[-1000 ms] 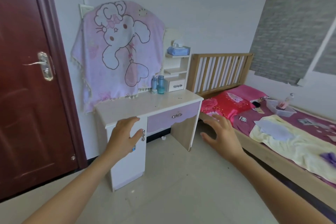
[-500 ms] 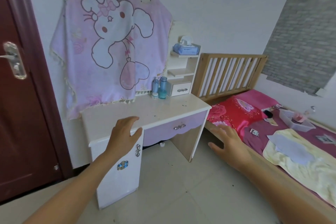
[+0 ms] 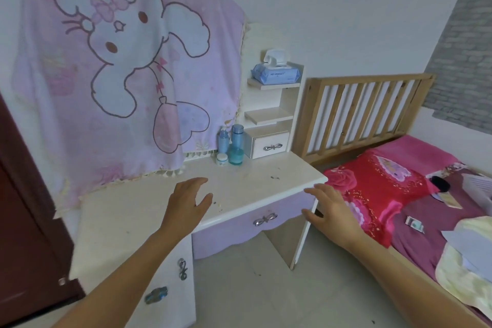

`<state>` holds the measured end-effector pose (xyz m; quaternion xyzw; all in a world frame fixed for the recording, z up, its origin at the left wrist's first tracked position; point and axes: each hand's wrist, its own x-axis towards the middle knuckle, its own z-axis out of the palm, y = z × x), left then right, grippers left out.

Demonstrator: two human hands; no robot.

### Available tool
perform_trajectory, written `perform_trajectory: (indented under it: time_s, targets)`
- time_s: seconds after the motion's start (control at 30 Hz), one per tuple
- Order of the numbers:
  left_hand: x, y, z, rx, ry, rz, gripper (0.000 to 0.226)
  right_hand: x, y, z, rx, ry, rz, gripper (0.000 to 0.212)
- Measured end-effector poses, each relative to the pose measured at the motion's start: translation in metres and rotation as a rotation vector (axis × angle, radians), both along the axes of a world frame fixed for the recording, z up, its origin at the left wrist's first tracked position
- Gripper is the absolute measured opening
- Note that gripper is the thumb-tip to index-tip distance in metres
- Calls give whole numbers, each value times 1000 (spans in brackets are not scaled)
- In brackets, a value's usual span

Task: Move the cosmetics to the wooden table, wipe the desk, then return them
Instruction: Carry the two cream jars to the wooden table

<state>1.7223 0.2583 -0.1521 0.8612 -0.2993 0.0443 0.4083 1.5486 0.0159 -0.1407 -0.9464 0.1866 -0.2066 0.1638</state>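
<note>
At the back of the bench point(image 3: 138, 210), close against the small drawer unit point(image 3: 269, 144) and just in front of the hanging cartoon blanket point(image 3: 119, 66), the cosmetics are standing in a tight cluster: a tall teal bottle point(image 3: 236, 145), a slimmer blue bottle point(image 3: 223, 138) beside it to the left, and a small white jar point(image 3: 222, 159) in front, all upright and seemingly touching or nearly so. Nothing is being moved yet, so the first step looks barely begun. The left hand point(image 3: 187, 208) is hovering over the middle of the bench with its fingers point(image 3: 198, 182) loosely spread and holding nothing; the right hand point(image 3: 330, 210) is hanging off the front right corner, equally open and empty. Because the bottles are crowding each other, a reach for one is likely to be knocking its neighbour over, and the tall teal one looks top-heavy enough to tip toward the jar or roll off the edge. The blanket's fringe is dangling near the bottles, so a hand coming in from the left could be snagging it and dragging cloth across them. Dark crumbs point(image 3: 274, 177) are lying on the surface, and a sweeping arm could be scattering them onto the floor or toward the bed point(image 3: 386, 181) before any wiping. The wooden table is not showing in this view.
</note>
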Motion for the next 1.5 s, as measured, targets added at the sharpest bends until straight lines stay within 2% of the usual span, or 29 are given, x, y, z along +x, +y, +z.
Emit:
perform_trajectory:
  time_s: [0.13, 0.3, 0.5, 0.73, 0.83, 0.93, 1.1, 1.23, 1.43, 1.5]
  targets:
    - [18, -48, -11, -33, 62, 46, 38, 49, -40, -18, 47, 76, 79, 49]
    - [45, -70, -50, 32, 169, 103, 37, 106, -58, -56, 136, 151, 144, 49]
    - [127, -97, -79, 100, 199, 188, 39, 194, -83, -81, 112, 224, 226, 50]
    - [242, -157, -111, 78, 302, 206, 41, 317, -132, -78, 27, 290, 225, 50]
    - [273, -175, -123, 93, 346, 190, 42, 357, -140, -82, 107, 266, 182, 50]
    - [308, -194, -133, 133, 369, 181, 45, 385, -140, -99, 184, 294, 143, 51]
    - [336, -227, -150, 224, 417, 175, 53, 410, -147, -133, 132, 412, 249, 55]
    - [346, -248, -164, 257, 431, 211, 60, 442, -169, -146, 140, 370, 240, 56]
    - [367, -270, -172, 303, 405, 295, 64, 497, -186, -171, 301, 254, 274, 71]
    - [375, -277, -174, 317, 413, 335, 66, 512, -191, -178, 335, 272, 257, 69]
